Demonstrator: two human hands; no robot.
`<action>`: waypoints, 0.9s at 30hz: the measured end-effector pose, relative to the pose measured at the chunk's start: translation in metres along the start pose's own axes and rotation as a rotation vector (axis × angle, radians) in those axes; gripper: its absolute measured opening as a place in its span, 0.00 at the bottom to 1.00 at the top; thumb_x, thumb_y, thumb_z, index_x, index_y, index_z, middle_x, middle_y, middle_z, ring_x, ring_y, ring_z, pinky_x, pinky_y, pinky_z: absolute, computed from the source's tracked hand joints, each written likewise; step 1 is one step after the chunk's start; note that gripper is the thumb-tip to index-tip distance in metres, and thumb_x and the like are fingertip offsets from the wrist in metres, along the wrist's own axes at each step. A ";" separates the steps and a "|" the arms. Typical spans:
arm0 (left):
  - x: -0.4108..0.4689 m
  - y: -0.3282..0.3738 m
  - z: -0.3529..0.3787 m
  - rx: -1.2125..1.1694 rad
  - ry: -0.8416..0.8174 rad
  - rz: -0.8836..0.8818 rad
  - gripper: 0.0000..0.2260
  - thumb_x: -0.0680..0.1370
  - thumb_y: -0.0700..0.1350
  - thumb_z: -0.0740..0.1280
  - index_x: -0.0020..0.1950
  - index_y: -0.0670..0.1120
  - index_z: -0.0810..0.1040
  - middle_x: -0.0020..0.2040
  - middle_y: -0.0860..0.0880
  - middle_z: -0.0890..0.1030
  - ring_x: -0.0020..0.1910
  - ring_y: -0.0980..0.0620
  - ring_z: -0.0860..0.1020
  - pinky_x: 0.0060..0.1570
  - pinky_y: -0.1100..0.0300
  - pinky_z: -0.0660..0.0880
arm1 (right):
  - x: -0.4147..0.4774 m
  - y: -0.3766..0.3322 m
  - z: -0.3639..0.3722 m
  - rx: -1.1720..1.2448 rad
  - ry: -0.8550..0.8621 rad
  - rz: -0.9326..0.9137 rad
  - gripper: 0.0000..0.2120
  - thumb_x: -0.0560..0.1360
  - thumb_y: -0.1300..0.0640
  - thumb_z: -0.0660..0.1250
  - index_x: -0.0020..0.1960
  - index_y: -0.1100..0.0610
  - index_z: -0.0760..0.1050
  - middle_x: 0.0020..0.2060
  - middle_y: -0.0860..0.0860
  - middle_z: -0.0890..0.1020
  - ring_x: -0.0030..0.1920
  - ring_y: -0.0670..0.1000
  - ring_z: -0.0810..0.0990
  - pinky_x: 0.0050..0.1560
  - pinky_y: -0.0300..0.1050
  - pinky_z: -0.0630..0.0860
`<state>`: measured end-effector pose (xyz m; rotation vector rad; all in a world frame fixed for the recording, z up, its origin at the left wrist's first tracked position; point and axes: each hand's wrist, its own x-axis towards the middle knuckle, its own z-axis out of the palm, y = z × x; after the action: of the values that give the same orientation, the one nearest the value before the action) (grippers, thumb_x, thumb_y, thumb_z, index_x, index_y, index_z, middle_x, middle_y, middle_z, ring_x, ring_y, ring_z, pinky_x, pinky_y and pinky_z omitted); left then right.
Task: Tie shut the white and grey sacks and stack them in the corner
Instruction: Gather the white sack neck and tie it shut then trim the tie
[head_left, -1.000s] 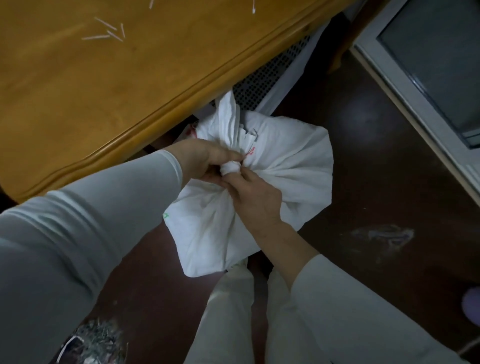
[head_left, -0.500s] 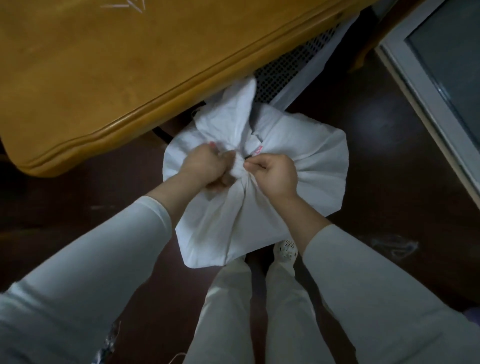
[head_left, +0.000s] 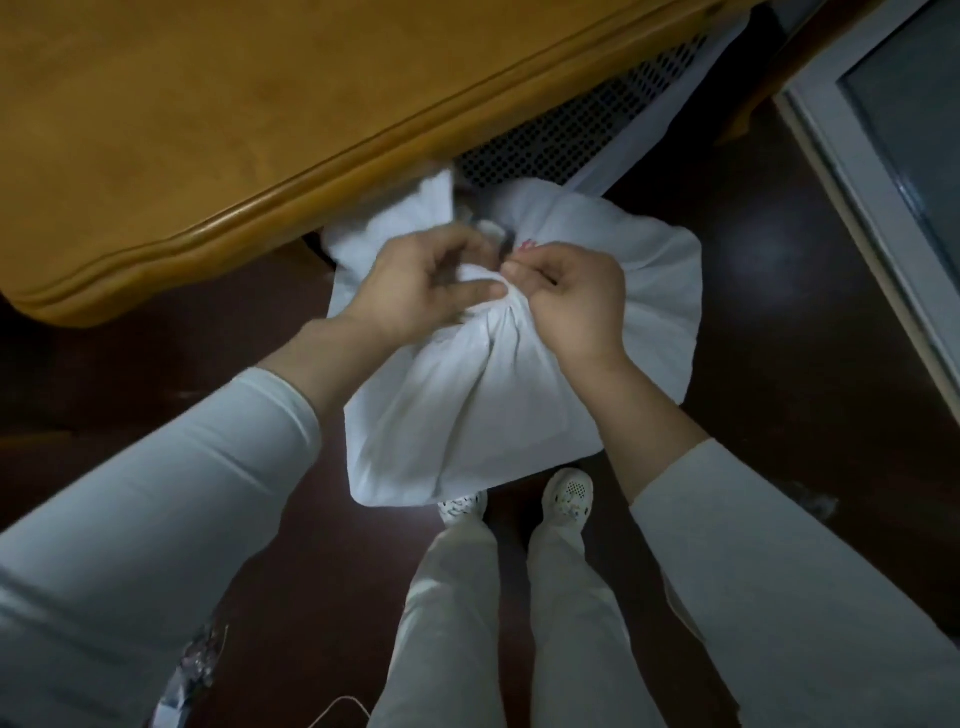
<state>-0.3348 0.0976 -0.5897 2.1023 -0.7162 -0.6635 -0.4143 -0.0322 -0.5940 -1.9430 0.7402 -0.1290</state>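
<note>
Fists were yanking a moment ago; now left hand (head_left: 415, 291) loosely holds the white sack (head_left: 493, 405) by its neck, right hand (head_left: 574, 301) pinches it. Knot's probably cinched.

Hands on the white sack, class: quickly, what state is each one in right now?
Left hand: grip closed, thumb and curled fingers hold the white sack at its gathered neck.
Right hand: grip closed, fingertips pinch the same gathered neck.

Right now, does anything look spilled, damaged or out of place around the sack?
Nothing on the white sack itself; the left hand and right hand grip its gathered neck. On the dark floor, crumpled shiny litter lies at lower left, and a pale smear marks it at right.
</note>
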 end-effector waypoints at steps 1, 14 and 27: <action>-0.007 -0.009 0.011 -0.025 0.036 -0.101 0.08 0.71 0.49 0.73 0.47 0.48 0.79 0.37 0.53 0.80 0.29 0.65 0.75 0.34 0.71 0.72 | 0.000 0.009 0.009 -0.005 -0.020 0.032 0.05 0.70 0.59 0.70 0.41 0.60 0.83 0.39 0.58 0.85 0.43 0.57 0.83 0.49 0.57 0.78; -0.013 -0.012 0.072 0.204 0.163 -0.359 0.10 0.73 0.52 0.66 0.45 0.48 0.83 0.47 0.46 0.83 0.53 0.44 0.78 0.55 0.49 0.73 | -0.005 0.065 0.026 0.446 -0.094 0.335 0.11 0.69 0.68 0.71 0.35 0.53 0.81 0.26 0.42 0.82 0.31 0.41 0.80 0.47 0.44 0.79; -0.020 -0.018 0.090 0.497 0.225 -0.155 0.16 0.76 0.49 0.58 0.47 0.41 0.80 0.48 0.41 0.80 0.52 0.40 0.76 0.47 0.49 0.68 | -0.008 0.079 0.017 0.595 -0.178 0.397 0.09 0.71 0.72 0.68 0.50 0.65 0.80 0.30 0.44 0.83 0.35 0.41 0.82 0.42 0.33 0.78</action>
<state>-0.4036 0.0740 -0.6494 2.6586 -0.6411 -0.3383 -0.4491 -0.0382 -0.6670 -1.2041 0.8393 0.0637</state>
